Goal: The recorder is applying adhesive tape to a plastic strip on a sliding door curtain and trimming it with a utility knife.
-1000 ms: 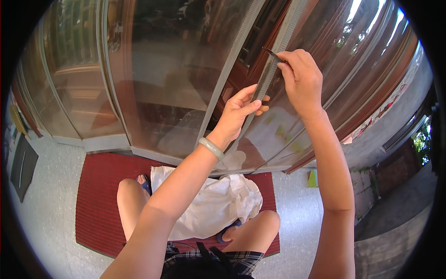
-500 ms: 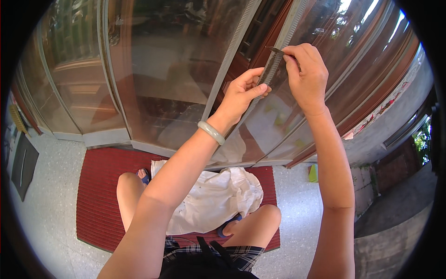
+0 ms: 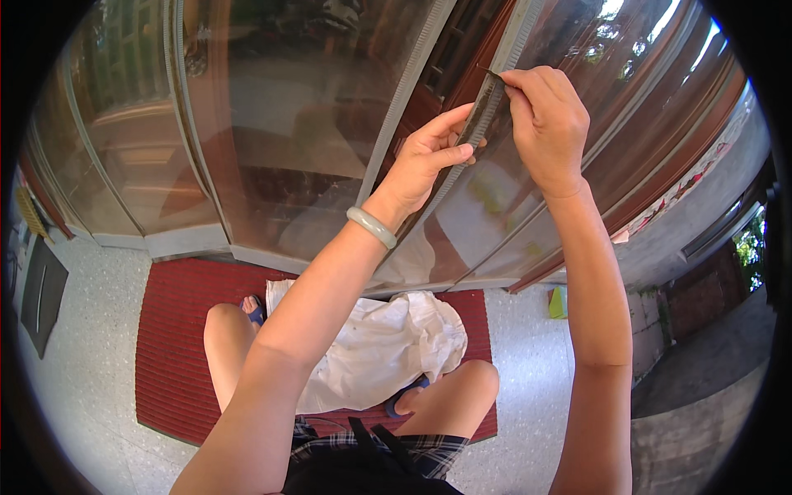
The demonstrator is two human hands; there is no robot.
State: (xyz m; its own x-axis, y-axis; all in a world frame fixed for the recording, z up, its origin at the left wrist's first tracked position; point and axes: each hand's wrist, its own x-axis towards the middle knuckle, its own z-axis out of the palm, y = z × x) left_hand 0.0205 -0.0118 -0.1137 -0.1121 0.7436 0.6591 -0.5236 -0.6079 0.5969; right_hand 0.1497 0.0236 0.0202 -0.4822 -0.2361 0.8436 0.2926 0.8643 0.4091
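Clear plastic door curtain panels (image 3: 297, 124) with grey ribbed edge strips hang in front of me. My left hand (image 3: 417, 165), with a pale bangle (image 3: 372, 228) at its wrist, pinches one grey edge strip (image 3: 483, 115) between thumb and fingers. A dark band runs along that strip beside the fingers. Higher up at the same strip, my right hand (image 3: 551, 124) is closed on a thin, dark, pointed tool (image 3: 492, 75); its exact kind is too small to tell. The tool's tip lies at the strip's edge.
A white cloth (image 3: 371, 355) lies between my bent legs on a red ribbed mat (image 3: 186, 346). Behind the curtain stands a brown door (image 3: 132, 132). A green box (image 3: 558, 303) sits on the speckled floor by the right panels. A dark mat (image 3: 43, 297) lies far left.
My right hand has moved slightly up along the strip with the tool. The left fingers have straightened somewhat and still hold the strip.
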